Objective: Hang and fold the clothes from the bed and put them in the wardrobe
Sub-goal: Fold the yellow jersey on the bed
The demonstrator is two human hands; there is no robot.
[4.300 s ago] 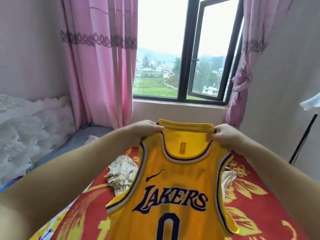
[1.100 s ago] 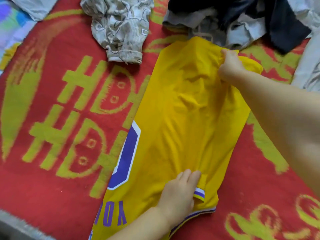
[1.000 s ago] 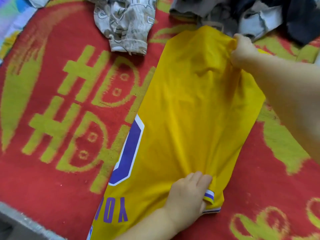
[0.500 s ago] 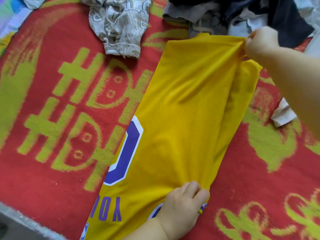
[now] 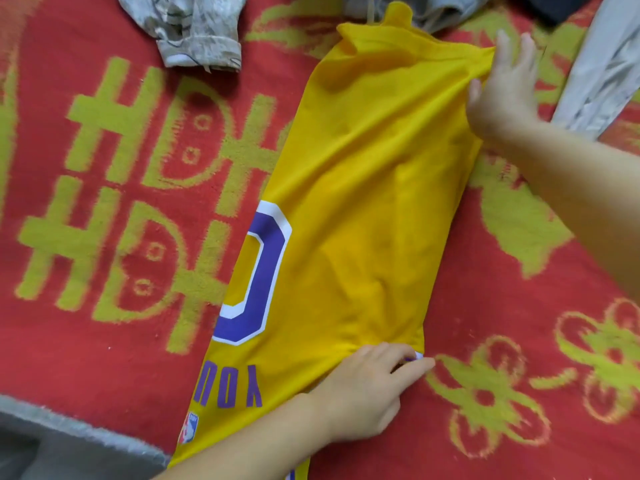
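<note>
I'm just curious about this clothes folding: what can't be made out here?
Head view only:
- Jersey: its front lies face down; the bottom edge cuts off the collar end.
- Dark garment: cut by the top edge.
- Right hand: motion-blurred.
- Left hand: fingers cover the fold's corner.
- Wardrobe: out of frame.

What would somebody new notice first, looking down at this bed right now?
The bright yellow jersey jumps out first, lying lengthwise down the middle of the red blanket, one side folded over so that only half of its purple number shows. The left hand pins its near edge, and the right hand, fingers spread, rests at its far right corner. A patterned grey garment lies crumpled at the top left.
</note>
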